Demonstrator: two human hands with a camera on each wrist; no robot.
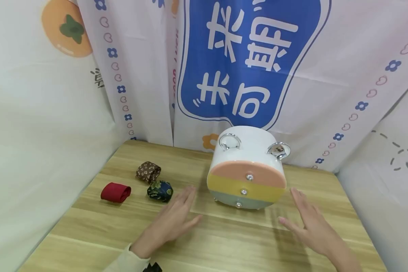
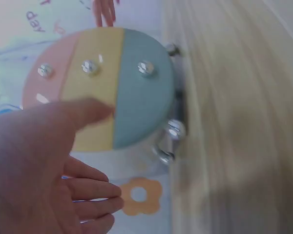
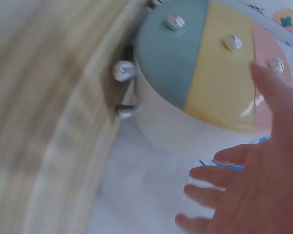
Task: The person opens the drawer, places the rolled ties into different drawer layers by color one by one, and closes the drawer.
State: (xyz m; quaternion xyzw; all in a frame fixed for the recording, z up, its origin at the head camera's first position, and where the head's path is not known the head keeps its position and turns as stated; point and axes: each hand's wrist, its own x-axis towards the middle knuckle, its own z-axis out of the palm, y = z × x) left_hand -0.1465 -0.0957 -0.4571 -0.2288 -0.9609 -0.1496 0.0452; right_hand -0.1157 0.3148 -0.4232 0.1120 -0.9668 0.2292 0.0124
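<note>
A small rounded white drawer box (image 1: 246, 166) stands on the table, its front striped in pink, yellow and blue-green drawers with a silver knob on each. Two silver ring-shaped ears top it, and silver ball feet (image 2: 176, 129) show beneath. To the box's left, my left hand (image 1: 176, 217) hovers with fingers extended, holding nothing. My right hand (image 1: 312, 226) is on the other side, fingers spread and also holding nothing. In the head view both hands appear apart from the box. Close to the left hand lies a rolled dark blue-green patterned cloth (image 1: 160, 190).
A brown patterned cloth roll (image 1: 148, 172) and a red cloth roll (image 1: 116, 192) lie on the left of the wooden table (image 1: 98, 223). Printed white curtains (image 1: 149, 75) hang behind the table and along both sides.
</note>
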